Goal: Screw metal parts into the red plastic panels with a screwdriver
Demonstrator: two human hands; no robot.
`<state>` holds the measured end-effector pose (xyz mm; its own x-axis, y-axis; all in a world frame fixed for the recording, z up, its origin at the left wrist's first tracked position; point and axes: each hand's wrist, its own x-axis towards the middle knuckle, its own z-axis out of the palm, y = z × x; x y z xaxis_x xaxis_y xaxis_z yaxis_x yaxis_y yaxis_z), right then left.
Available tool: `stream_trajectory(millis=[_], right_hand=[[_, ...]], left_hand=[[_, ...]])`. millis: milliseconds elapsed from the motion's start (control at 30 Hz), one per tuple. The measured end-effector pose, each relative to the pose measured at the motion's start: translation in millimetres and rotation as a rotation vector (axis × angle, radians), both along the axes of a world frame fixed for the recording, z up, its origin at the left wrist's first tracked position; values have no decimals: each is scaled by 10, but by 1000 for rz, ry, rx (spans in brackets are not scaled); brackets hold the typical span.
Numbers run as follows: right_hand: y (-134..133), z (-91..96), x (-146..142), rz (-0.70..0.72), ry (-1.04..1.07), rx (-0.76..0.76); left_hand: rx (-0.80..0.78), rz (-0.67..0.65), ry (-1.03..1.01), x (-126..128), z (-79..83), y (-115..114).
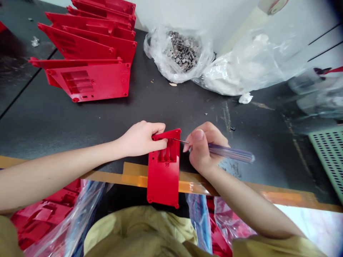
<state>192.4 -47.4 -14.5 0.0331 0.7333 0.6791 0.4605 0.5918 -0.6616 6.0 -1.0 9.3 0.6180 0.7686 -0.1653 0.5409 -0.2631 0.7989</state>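
Observation:
A red plastic panel (163, 182) with a recessed, ribbed compartment lies at the table's front edge, its near end jutting out over it. My left hand (143, 139) grips the panel's far left corner, thumb and fingers closed around the edge by the compartment. In my right hand (205, 144) is a screwdriver (232, 152) with a clear purplish handle, held like a pen. Its thin metal shaft points left, and the tip reaches the panel's far edge beside my left fingertips. Whether a small part sits under the tip, I cannot make out.
Several red panels (93, 82) stand stacked on edge at the back left. A plastic bag of small metal parts (184, 53) and a white-filled bag (230, 71) sit at the back. A green perforated basket (329, 157) is at right. Bagged red parts (48, 214) lie below the edge.

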Motion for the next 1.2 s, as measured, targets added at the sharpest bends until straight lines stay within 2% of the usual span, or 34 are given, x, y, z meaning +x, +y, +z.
stream_trajectory(millis=[100, 367, 567, 733, 933, 1200], right_hand=[[7, -15, -37, 13, 119, 72], [46, -38, -49, 58, 195, 50], [31, -2, -6, 271, 274, 17], [-2, 12, 42, 282, 111, 25], [11, 11, 79, 319, 68, -37], [19, 382, 159, 434, -244, -256]], left_hand=[[-3, 1, -4, 0, -7, -4], [-1, -8, -26, 11, -32, 8], [5, -3, -14, 9, -35, 12], [10, -8, -10, -1, -36, 17], [11, 1, -15, -5, -37, 15], [3, -3, -31, 3, -33, 2]])
